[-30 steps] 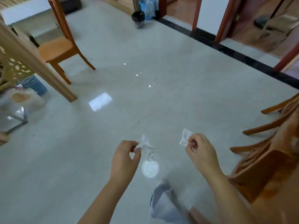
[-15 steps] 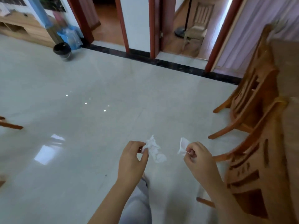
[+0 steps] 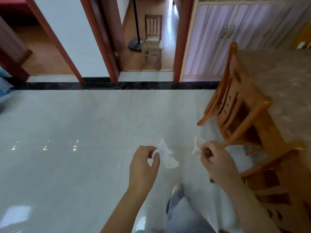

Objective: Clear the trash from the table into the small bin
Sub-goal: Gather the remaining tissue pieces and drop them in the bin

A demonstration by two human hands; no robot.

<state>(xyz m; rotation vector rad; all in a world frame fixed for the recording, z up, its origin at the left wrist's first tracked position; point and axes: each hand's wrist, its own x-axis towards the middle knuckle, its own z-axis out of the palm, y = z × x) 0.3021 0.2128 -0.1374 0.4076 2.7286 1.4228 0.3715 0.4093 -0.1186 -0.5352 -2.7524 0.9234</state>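
My left hand (image 3: 143,163) pinches a crumpled white tissue (image 3: 165,154) between thumb and fingers, held out over the pale tiled floor. My right hand (image 3: 215,159) grips a smaller scrap of white tissue (image 3: 196,146) that sticks out to the left of the fist. Both hands hang at about the same height, a short gap apart. The table (image 3: 282,84) with its grey-brown top lies at the right. The small bin is not in view.
Two orange wooden chairs (image 3: 239,105) stand tucked against the table on the right, close to my right hand. Ahead are two doorways with red-brown frames (image 3: 107,39), a black floor strip, a lilac cabinet (image 3: 218,39). My leg and shoe (image 3: 176,197) show below.
The view has swung right: the black bin and the left chair have left the frame, and the table and doorways have come in. Both hands keep hold of their tissues.
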